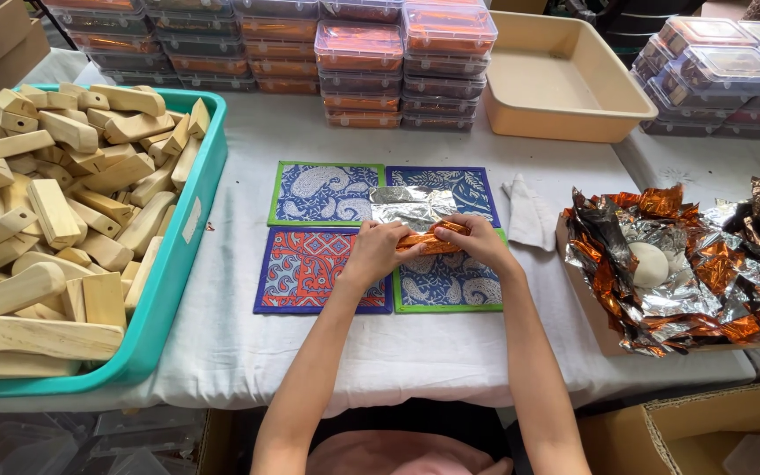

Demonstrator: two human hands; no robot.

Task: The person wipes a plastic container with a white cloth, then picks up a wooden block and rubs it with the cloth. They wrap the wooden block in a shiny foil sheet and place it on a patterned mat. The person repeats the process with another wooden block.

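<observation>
Both my hands pinch an orange foil piece over the mats.

Left of the mats (323,264) sits a bin (188,237) of blocks (54,211). My left hand (378,249) and right hand (471,239) are closed on the foil piece (428,241), at the mats' middle. Right of the mats lies a foil heap (661,264).

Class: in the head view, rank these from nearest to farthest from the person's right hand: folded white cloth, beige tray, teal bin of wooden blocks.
From the right hand:
1. Folded white cloth, just right.
2. Beige tray, far right, behind.
3. Teal bin, far left.
</observation>
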